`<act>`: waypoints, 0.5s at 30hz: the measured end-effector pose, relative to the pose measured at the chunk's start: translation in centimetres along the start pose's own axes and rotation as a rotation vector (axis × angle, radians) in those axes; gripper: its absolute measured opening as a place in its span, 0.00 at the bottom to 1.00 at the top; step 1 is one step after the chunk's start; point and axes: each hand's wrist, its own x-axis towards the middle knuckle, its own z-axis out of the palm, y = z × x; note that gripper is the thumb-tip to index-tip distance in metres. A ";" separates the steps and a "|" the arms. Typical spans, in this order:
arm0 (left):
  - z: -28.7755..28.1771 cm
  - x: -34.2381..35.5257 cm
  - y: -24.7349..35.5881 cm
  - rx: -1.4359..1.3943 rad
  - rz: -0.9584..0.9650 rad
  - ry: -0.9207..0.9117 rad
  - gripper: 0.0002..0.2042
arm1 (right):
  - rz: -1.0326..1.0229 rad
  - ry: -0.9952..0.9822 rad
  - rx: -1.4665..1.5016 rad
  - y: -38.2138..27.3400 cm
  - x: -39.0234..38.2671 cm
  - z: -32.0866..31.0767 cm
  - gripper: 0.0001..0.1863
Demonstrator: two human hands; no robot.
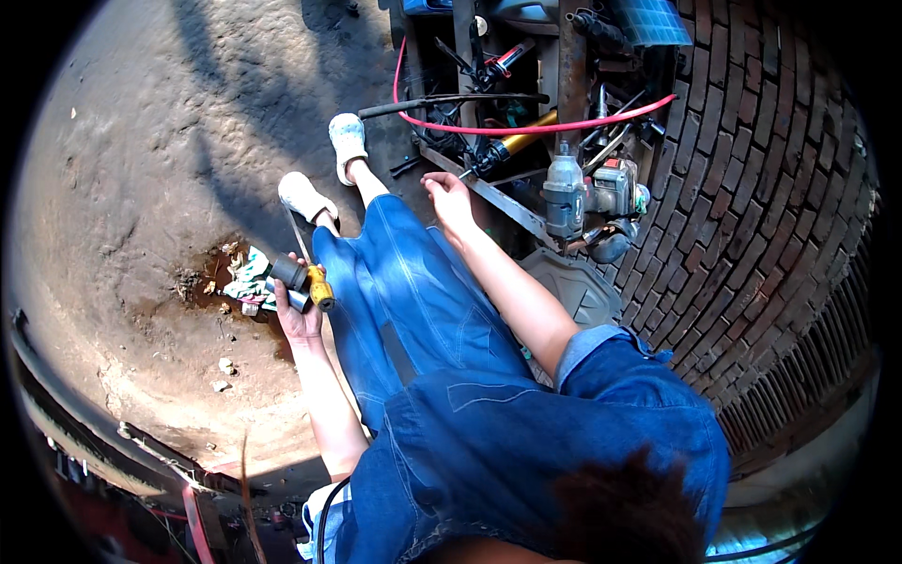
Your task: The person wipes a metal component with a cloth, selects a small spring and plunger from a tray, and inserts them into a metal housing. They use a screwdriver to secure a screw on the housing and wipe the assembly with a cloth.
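My left hand [299,321] is closed around a screwdriver [320,289] with a yellow handle, its long shaft pointing up past my leg. In the same grip are a dark grey cylinder [287,272] and a shiny metal cylindrical piece [297,297]. At the tool rack [512,199], my right hand [451,205] is stretched toward the front edge, fingers partly apart, with nothing visible in them. Just beyond those fingers is a black tool [489,156] with a gold-coloured tube. A grey power tool [565,193] stands to the right of this hand.
A red hose [536,131] and a black bar [451,101] cross the rack. Beside my right arm lies a grey plastic lid or case [575,287]. Crumpled cloth [248,282] lies on a wet patch of ground at left. A brick surface [742,188] spans the right.
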 end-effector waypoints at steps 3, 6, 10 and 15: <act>0.9 0.5 -0.6 0.000 -0.017 -0.007 0.27 | 0.045 0.197 0.087 3.2 6.0 -3.5 0.06; 1.5 1.4 -1.3 0.065 -0.020 0.007 0.27 | -0.136 0.604 0.001 6.0 14.2 -7.2 0.07; 1.6 2.9 -3.0 0.149 -0.045 0.008 0.27 | -0.174 0.932 0.159 8.1 24.8 -12.1 0.11; 1.0 4.1 -5.1 0.225 -0.083 0.026 0.29 | -0.103 0.880 0.325 3.0 28.2 -8.5 0.21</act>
